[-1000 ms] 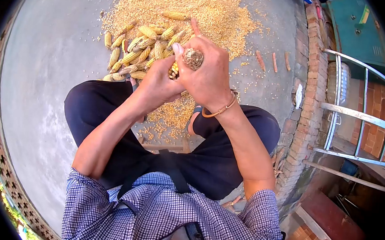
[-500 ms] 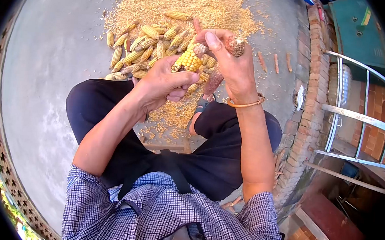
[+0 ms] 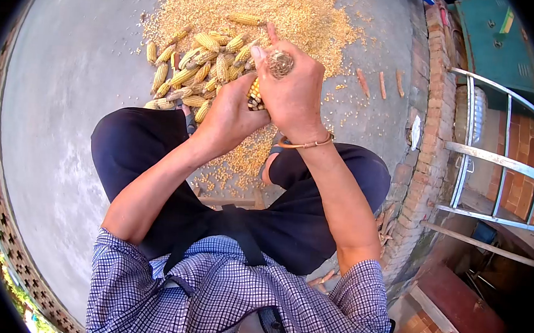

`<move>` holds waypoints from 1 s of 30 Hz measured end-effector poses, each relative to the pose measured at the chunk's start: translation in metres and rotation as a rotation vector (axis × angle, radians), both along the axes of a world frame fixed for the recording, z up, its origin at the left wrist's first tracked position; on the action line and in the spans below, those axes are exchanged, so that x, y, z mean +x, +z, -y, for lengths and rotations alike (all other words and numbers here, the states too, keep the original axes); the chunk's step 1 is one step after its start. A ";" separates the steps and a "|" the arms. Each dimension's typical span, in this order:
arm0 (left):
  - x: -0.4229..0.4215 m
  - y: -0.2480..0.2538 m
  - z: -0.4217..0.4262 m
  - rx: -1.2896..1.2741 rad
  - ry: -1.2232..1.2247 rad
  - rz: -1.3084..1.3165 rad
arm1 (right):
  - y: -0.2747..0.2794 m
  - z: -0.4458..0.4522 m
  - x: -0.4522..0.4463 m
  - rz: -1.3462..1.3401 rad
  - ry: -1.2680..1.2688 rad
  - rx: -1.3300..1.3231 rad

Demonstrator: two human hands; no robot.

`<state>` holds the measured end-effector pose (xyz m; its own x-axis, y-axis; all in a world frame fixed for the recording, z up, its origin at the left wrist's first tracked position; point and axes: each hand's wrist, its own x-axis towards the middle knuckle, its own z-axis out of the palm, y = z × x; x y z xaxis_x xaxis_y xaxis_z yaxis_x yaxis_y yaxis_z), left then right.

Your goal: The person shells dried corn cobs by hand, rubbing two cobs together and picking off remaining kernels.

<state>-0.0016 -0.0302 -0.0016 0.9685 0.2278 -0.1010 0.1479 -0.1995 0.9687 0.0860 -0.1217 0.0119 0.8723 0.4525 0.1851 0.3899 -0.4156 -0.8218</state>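
Note:
My left hand is closed around an ear of corn, its yellow kernels showing only in a narrow strip between my hands. Wrapped in my right hand is a bare corn cob, whose rough round end sticks out above the fist. The right fist is pressed against the ear, hiding most of it and the place where cob and ear meet. Beyond my hands lies a pile of corn ears, and behind it loose kernels spread over the ground.
Several stripped cobs lie on the concrete floor to the right. A low brick edging runs along that side, with a metal frame past it. More kernels are scattered between my feet.
My right hand has moved left and down onto the ear with the cob, covering much of the ear. My left hand has shifted slightly and still holds the ear.

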 end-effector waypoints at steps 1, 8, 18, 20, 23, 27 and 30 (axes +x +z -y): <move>0.002 0.001 -0.001 -0.035 0.007 -0.004 | 0.001 0.001 0.005 -0.002 0.028 0.016; -0.001 0.008 -0.012 -0.596 -0.005 -0.208 | 0.005 0.020 0.017 -0.349 0.232 0.290; 0.001 -0.019 0.006 0.116 0.013 0.027 | -0.010 -0.005 -0.006 0.016 -0.105 -0.026; 0.005 -0.025 -0.003 0.118 -0.009 0.054 | -0.026 -0.002 0.008 -0.039 -0.023 0.049; 0.003 0.001 -0.013 -0.454 -0.130 -0.196 | -0.008 0.010 0.019 -0.387 0.133 0.270; -0.002 0.010 -0.014 -0.910 -0.162 -0.209 | 0.002 0.021 0.025 -0.513 0.247 0.353; -0.001 0.017 -0.017 -0.961 -0.113 -0.259 | 0.003 0.019 0.021 -0.354 0.297 0.382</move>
<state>-0.0023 -0.0131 0.0157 0.9016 -0.1527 -0.4048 0.4054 0.6251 0.6670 0.1071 -0.1403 0.0145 0.7572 0.6448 0.1041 0.1198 0.0195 -0.9926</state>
